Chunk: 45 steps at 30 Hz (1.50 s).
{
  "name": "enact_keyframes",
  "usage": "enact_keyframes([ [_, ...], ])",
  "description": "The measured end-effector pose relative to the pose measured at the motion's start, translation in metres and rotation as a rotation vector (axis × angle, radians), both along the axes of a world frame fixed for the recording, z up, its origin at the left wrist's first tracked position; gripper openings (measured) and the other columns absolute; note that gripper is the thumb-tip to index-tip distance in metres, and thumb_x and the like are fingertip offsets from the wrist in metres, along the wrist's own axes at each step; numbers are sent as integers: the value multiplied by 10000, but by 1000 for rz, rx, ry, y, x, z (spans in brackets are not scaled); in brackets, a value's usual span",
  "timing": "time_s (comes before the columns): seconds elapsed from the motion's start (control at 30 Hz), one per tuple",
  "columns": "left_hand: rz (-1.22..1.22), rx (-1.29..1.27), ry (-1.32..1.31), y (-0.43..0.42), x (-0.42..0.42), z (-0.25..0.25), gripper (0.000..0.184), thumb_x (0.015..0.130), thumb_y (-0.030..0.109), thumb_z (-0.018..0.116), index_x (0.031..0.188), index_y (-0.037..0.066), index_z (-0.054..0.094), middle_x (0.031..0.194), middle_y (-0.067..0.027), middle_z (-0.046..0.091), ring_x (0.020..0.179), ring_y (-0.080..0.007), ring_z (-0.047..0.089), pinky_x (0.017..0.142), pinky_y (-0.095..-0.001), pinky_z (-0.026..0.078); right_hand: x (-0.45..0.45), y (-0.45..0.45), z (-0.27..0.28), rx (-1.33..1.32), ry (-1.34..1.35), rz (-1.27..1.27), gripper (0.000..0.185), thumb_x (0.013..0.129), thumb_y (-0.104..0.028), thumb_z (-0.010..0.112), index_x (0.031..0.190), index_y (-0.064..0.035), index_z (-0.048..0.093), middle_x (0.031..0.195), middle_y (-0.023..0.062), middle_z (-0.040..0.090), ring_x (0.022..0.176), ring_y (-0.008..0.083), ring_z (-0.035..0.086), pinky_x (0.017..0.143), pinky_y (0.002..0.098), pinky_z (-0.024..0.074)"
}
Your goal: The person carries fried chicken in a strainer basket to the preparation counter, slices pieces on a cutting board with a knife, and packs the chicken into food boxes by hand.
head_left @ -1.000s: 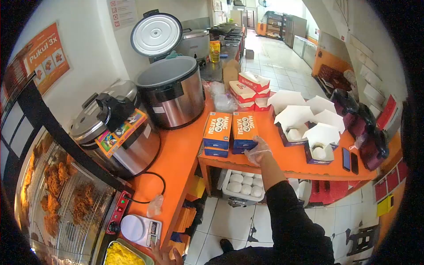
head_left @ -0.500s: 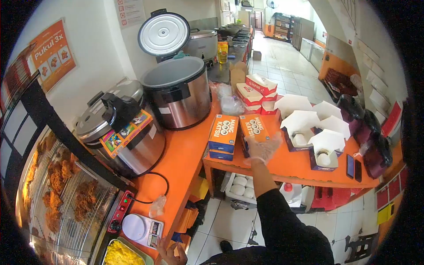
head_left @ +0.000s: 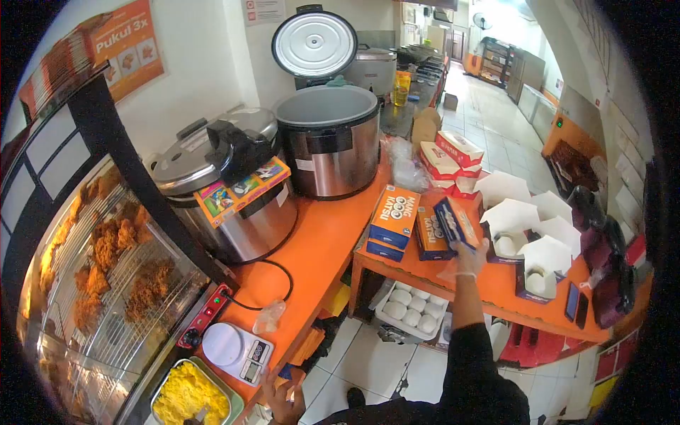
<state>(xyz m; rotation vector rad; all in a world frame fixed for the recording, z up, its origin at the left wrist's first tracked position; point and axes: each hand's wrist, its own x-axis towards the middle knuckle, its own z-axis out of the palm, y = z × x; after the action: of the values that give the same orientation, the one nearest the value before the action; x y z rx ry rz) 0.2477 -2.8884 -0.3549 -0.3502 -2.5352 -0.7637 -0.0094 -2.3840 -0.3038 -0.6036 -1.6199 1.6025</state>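
My right hand, in a clear plastic glove, grips a blue and orange food box, which is tilted up on its side. Directly left of it, another orange "Mang Katsu" box lies on the table. A stack of the same boxes stands further left. My left hand is low in the view, partly cut off by the bottom edge. It holds nothing, its fingers are apart, and the white kitchen scale is nearest to it.
Open white-flapped boxes stand at the right, beside two phones. Red and white boxes are behind. Rice cookers line the left counter, near a tray of yellow food and a fried-chicken display case. Eggs-like white balls fill a bin below.
My right hand has lifted and tilted a box from the short stack, uncovering the one beneath. The camera has turned left, so the scene sits further right.
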Motion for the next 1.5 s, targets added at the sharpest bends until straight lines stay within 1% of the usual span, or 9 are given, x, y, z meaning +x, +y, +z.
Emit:
enact_keyframes([
  [0.1, -121, 336, -168, 33, -23, 15, 486, 809, 278, 647, 1214, 86, 459, 1343, -184, 417, 1297, -384, 304, 1082, -481, 124, 47, -2, 3, -273, 198, 132, 853, 626, -140, 747, 1316, -7, 265, 1084, 120, 506, 916, 216, 546, 745, 299, 478],
  [0.23, -487, 1266, -779, 81, -52, -3, 881, 727, 321, 729, 1396, 111, 196, 1434, -129, 274, 1347, -289, 206, 1083, -433, 134, 126, -28, -26, -11, 187, 340, 799, 593, -18, 587, 1337, -68, 299, 1249, 154, 429, 1108, 264, 496, 889, 299, 441],
  [0.33, -877, 1687, -757, 113, -63, 8, 979, 674, 340, 749, 1417, 124, 149, 1473, -104, 181, 1369, -262, 137, 1094, -433, 114, 185, -133, 26, -202, 183, 612, 1048, 475, -143, 822, 1365, -70, 274, 1270, 112, 431, 1147, 256, 474, 967, 334, 410],
  [0.5, -897, 2171, -637, 72, -32, 22, 906, 573, 143, 703, 1363, 29, 275, 1348, -175, 404, 1249, -337, 390, 1044, -490, 305, 245, -243, 59, 888, -39, 987, 1147, 446, -451, 869, 1327, 5, 293, 1293, 228, 380, 1207, 349, 400, 1013, 423, 330],
  [0.97, -358, 2169, 103, -166, 336, -15, 625, 572, -85, 559, 1191, -39, 489, 1105, -187, 600, 1019, -333, 592, 898, -482, 470, 411, -561, 150, 1137, -479, 2220, 750, 554, -200, 733, 1235, -42, 462, 1079, 132, 584, 994, 238, 562, 871, 321, 416],
  [1.07, -341, 2127, 387, -188, 420, 2, 730, 547, 120, 610, 1244, -27, 445, 1181, -207, 550, 1068, -354, 552, 970, -499, 404, 411, -605, 66, 443, 248, 2506, 330, 733, -180, 620, 1021, -18, 612, 873, 131, 661, 735, 249, 653, 639, 338, 517],
  [1.13, -205, 2180, 599, -193, 471, -10, 782, 540, 172, 619, 1273, -15, 417, 1230, -205, 517, 1116, -361, 518, 1001, -511, 369, 450, -661, 48, -357, -726, 2544, 280, 783, -195, 595, 965, 17, 620, 848, 137, 658, 712, 236, 654, 620, 334, 533],
  [1.27, -50, 2091, 1028, -189, 531, -22, 806, 537, 186, 623, 1287, -6, 400, 1255, -199, 496, 1145, -362, 492, 1015, -516, 349, 546, -749, 58, -693, -1354, 2639, 330, 844, -229, 547, 1072, 9, 568, 993, 105, 642, 881, 205, 624, 777, 330, 496],
  [1.5, 319, 1789, 1444, -212, 595, -20, 817, 543, 195, 628, 1303, 17, 386, 1293, -181, 462, 1192, -369, 443, 1038, -527, 313, 580, -874, 62, 1668, 631, 2007, 788, 667, -503, 669, 1285, -85, 416, 1275, 191, 441, 1163, 278, 469, 914, 385, 433],
])
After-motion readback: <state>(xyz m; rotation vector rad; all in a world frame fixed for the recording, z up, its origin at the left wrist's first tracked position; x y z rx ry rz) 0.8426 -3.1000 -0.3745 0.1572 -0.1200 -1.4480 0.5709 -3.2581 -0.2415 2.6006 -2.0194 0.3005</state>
